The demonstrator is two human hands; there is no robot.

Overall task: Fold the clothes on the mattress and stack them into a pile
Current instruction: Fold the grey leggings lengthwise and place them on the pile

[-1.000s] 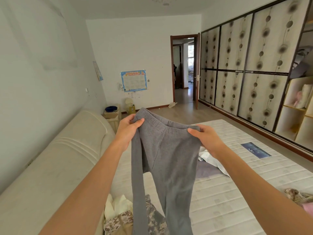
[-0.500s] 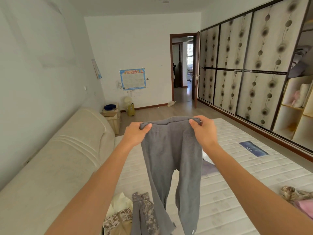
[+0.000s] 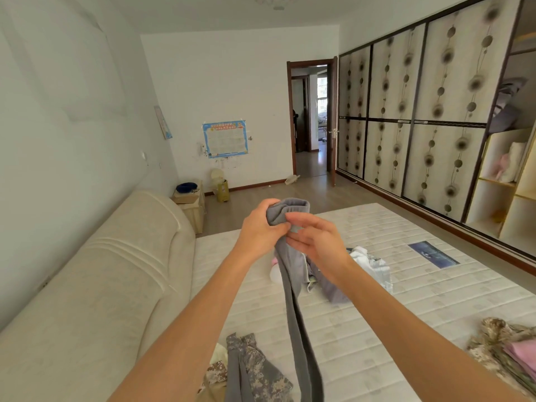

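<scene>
Near left, at the bottom edge: loose camouflage clothes (image 3: 255, 369) on the mattress (image 3: 362, 329), unfolded by the look of them.

Centre: grey trousers (image 3: 293, 274) held up in the air over the mattress, waistband gathered, legs hanging together in one narrow strip. Left hand (image 3: 261, 227) grips the waistband, fingers curled round it. Right hand (image 3: 313, 239) is just beside it, fingers straight and touching the cloth, not clamped. Judged: trousers halved lengthwise, cross-folds not yet done.

Behind the hands: a loose heap of pale garments (image 3: 359, 268), unfolded.

Far right edge: a stack with pink cloth (image 3: 519, 355) on top (probably the pile begun; partly cut off).

Task early to middling; several pieces left.

Headboard (image 3: 116, 271) runs along the left; wardrobe (image 3: 435, 126) is well apart. Nothing blocks the bare mattress ahead.
</scene>
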